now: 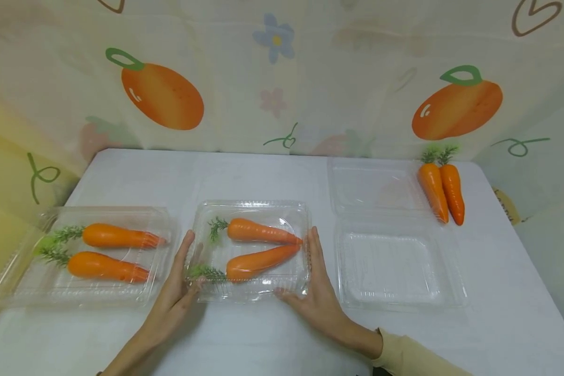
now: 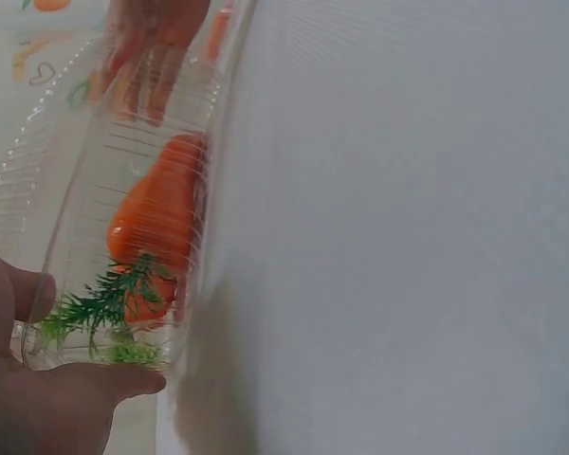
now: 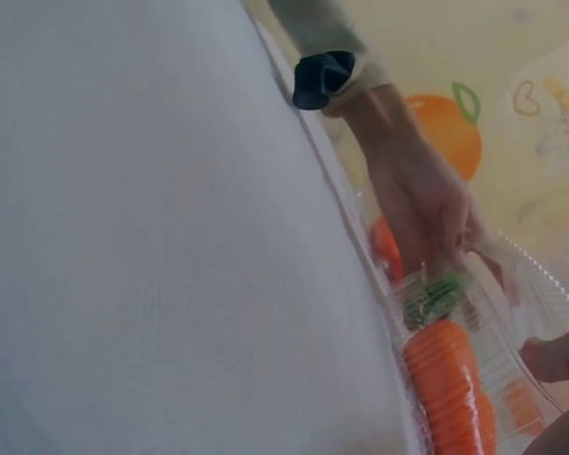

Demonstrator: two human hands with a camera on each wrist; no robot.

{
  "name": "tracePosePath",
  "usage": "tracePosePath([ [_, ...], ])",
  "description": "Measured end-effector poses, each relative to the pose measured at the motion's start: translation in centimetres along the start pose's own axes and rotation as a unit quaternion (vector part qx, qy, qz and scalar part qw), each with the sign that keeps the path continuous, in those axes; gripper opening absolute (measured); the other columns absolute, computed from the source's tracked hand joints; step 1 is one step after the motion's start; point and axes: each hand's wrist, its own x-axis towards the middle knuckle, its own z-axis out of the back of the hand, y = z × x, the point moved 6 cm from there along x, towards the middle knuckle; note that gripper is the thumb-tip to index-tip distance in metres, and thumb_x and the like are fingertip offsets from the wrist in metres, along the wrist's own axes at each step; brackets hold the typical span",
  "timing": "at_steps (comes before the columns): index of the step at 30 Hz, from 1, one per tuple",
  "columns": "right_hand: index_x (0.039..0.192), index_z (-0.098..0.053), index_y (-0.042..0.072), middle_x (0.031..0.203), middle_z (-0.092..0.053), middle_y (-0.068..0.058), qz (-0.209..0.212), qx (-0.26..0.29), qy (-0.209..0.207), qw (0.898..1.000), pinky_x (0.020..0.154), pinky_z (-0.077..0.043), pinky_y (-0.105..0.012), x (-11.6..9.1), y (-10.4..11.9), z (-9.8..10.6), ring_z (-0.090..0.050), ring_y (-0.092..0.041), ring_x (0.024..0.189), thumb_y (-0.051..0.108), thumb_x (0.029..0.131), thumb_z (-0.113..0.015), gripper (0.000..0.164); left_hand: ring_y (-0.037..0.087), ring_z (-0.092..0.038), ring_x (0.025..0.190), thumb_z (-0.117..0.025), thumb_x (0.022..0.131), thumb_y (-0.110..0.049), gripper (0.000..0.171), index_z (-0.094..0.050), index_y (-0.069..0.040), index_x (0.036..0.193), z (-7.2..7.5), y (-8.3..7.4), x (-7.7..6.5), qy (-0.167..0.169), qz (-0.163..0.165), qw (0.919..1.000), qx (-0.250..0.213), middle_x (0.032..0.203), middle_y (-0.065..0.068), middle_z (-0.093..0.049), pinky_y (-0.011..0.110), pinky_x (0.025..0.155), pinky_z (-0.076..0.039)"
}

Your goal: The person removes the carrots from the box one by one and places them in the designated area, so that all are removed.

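The middle box [image 1: 258, 292], with two carrots [image 1: 260, 230] inside, is pressed between the spread left hand [image 1: 171, 292] and spread right hand [image 1: 317, 295], fingers straight. It is flanked by a filled left box [image 1: 28, 287] and an opened right box [image 1: 390, 266]; a carrot pair [image 1: 433, 190] is placed far right.

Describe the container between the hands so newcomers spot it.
Start at the white table, then its middle, where a left hand and right hand flank one clear container. Its two carrots converge at the tips; those in the left container lie tips apart, and the right container lies open with none inside.
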Motion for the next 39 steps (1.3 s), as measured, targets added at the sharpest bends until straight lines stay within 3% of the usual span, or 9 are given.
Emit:
tracePosePath([
  [5,0.158,0.002,0.010,0.165,0.001,-0.009,0.027,0.012,-0.005,1.000,0.118,-0.007,-0.022,-0.6,0.0,-0.2,-0.007,-0.024,0.150,0.007,0.092,-0.064,0.093,0.011,-0.005,0.149,-0.052,0.088,0.016,0.087,-0.009,-0.013,0.159,0.0,0.1,0.0,-0.007,0.001,0.9999,0.010,0.164,0.012,-0.008,0.010,0.113,-0.008],
  [11,0.158,-0.002,0.007,0.164,0.000,-0.012,0.041,-0.004,-0.015,0.999,0.118,-0.002,-0.018,-1.1,0.2,0.0,-0.002,-0.019,0.150,-0.002,0.100,-0.044,0.072,0.008,-0.005,0.149,-0.052,0.090,0.016,0.085,-0.009,-0.012,0.158,0.0,0.2,0.0,-0.014,0.004,0.9999,-0.006,0.163,0.016,-0.007,0.008,0.112,-0.010],
  [18,0.158,-0.001,0.008,0.165,0.001,-0.009,0.016,-0.043,0.005,0.999,0.117,-0.002,-0.017,-0.9,0.5,0.2,-0.002,-0.022,0.150,-0.005,0.098,-0.046,0.076,0.004,-0.029,0.143,-0.047,0.085,0.025,0.089,-0.013,-0.012,0.158,-0.1,0.4,-0.4,-0.060,0.021,0.9970,-0.044,0.164,0.009,-0.010,0.010,0.108,-0.026],
  [21,0.158,-0.001,0.012,0.165,-0.001,-0.006,-0.003,-0.054,0.013,0.998,0.117,-0.004,-0.018,-0.7,0.9,0.3,-0.004,-0.018,0.150,-0.008,0.095,-0.047,0.081,0.001,-0.032,0.140,-0.045,0.082,0.028,0.091,-0.013,-0.012,0.158,-0.1,0.5,-0.6,-0.090,0.019,0.9946,-0.048,0.163,0.008,-0.015,0.009,0.111,-0.021],
  [23,0.158,-0.001,0.014,0.165,-0.002,-0.005,-0.018,-0.057,0.019,0.998,0.117,-0.004,-0.018,-0.5,1.1,0.4,-0.004,-0.016,0.150,-0.009,0.094,-0.048,0.082,0.001,-0.037,0.138,-0.042,0.082,0.030,0.093,-0.011,-0.012,0.158,-0.1,0.6,-0.7,-0.100,0.018,0.9920,-0.075,0.163,0.010,-0.016,0.012,0.109,-0.028],
  [27,0.158,-0.001,0.015,0.165,-0.001,-0.002,-0.049,-0.052,0.023,0.997,0.118,-0.004,-0.021,-0.3,1.2,0.6,-0.003,-0.013,0.150,-0.008,0.095,-0.046,0.082,0.000,-0.042,0.134,-0.039,0.083,0.029,0.091,-0.008,-0.011,0.158,0.2,0.8,-0.7,-0.121,0.037,0.9858,-0.110,0.160,0.021,-0.018,0.012,0.099,-0.040],
  [29,0.158,0.000,0.013,0.165,-0.001,-0.002,-0.054,-0.051,0.022,0.997,0.119,-0.005,-0.026,-0.3,1.3,0.6,-0.003,-0.014,0.150,-0.008,0.095,-0.046,0.081,-0.004,-0.034,0.137,-0.041,0.087,0.025,0.086,-0.011,-0.012,0.158,0.3,1.0,-0.8,-0.128,0.057,0.9858,-0.092,0.160,0.021,-0.017,0.009,0.100,-0.037],
  [36,0.159,0.001,0.016,0.165,-0.002,0.001,-0.048,-0.070,0.023,0.996,0.120,-0.005,-0.031,0.0,2.0,0.8,0.000,-0.014,0.150,-0.006,0.096,-0.047,0.082,0.002,-0.037,0.138,-0.053,0.092,0.012,0.077,-0.018,-0.011,0.157,0.1,1.2,-0.8,-0.082,0.086,0.9916,-0.051,0.160,0.016,-0.021,0.010,0.102,-0.034],
  [39,0.159,-0.005,0.020,0.165,-0.004,0.003,-0.030,-0.082,0.024,0.996,0.121,-0.006,-0.035,0.3,2.7,1.0,0.001,-0.014,0.150,-0.008,0.095,-0.047,0.082,0.018,-0.034,0.142,-0.063,0.090,0.002,0.085,-0.016,-0.019,0.158,0.0,1.2,-0.6,-0.055,0.107,0.9926,-0.016,0.160,0.013,-0.023,0.032,0.110,-0.036],
])
